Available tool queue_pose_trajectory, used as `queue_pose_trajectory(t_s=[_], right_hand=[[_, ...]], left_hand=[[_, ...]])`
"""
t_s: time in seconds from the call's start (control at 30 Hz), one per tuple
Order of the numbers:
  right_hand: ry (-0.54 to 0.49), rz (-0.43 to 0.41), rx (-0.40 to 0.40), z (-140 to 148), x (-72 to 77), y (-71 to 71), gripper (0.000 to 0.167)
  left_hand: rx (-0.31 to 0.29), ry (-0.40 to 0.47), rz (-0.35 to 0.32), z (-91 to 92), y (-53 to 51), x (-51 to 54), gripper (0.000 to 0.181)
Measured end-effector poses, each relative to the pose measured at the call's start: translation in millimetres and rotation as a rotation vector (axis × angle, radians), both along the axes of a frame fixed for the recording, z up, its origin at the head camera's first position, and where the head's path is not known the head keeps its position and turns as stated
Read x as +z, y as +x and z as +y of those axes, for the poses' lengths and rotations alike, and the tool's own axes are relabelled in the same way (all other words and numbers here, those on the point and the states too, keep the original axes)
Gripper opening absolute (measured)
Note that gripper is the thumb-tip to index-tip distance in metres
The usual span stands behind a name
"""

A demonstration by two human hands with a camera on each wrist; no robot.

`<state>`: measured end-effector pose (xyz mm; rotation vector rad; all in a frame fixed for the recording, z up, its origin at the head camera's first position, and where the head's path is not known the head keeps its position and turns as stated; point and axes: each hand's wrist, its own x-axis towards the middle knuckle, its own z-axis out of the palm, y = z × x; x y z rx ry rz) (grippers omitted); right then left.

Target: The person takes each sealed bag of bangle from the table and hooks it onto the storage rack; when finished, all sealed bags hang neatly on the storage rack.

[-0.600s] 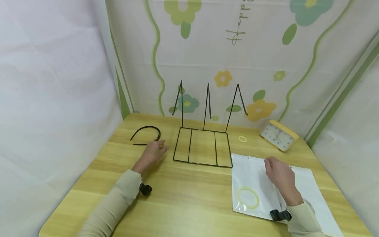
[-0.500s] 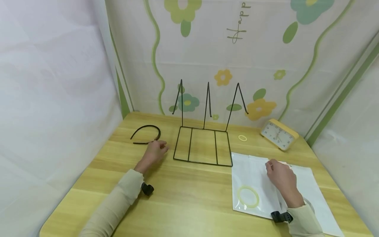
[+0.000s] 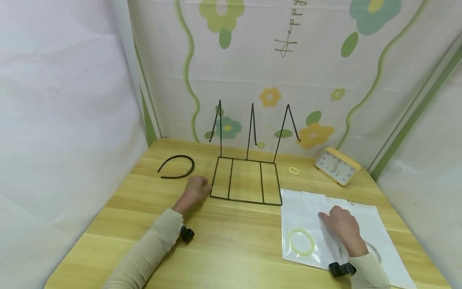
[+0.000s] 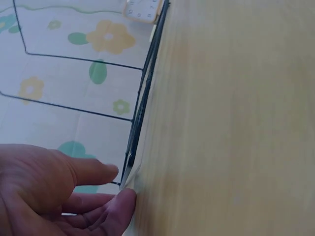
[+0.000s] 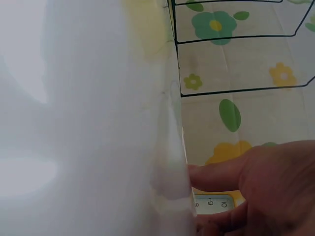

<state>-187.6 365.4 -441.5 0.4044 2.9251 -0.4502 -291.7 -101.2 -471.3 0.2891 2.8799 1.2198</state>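
A black wire rack (image 3: 246,159) with three bent uprights stands mid-table. Its front left corner is close to my left hand (image 3: 195,189); in the left wrist view the thumb (image 4: 98,172) and fingers lie apart around that corner, gripping nothing visible. A black toothed headband (image 3: 189,170) lies to that hand's left. Over a white plastic bag (image 3: 304,208) at the right is my right hand (image 3: 343,224), loosely curled. In the right wrist view its thumb (image 5: 216,176) meets the bag's edge, with a gap between thumb and fingers. Its fingertips are partly hidden.
A yellow ring (image 3: 301,242) shows on or in the bag's front part; a grey ring (image 3: 375,252) is half hidden by the right wrist. Behind are a small yellow ring (image 3: 294,171) and a yellow alarm clock (image 3: 337,166). A flowered curtain (image 3: 267,60) hangs behind the table.
My left hand has moved right, away from the headband to the rack's corner. The right hand has drawn back slightly over the bag, its thumb now pointing outward.
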Motion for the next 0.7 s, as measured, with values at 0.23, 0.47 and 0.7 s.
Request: queue_pose_trajectory(t_s=[0.23,0.47,0.7], right_hand=[[-0.121,-0.003,-0.018,12,-1.9,-1.0,0.061],[-0.335,0.024,-0.081,13,-3.8,-0.7,0.061],[-0.453,0.082,-0.114,16,-6.9,9.6,0.044]], left_hand=[[0.036,0.001,-0.043,10.5,2.9,1.4,0.035],[0.03,0.015,-0.075,14.2,3.9,2.1,0.036],[0.027,-0.057,-0.026,18.6,3.2,-0.9,0.033]])
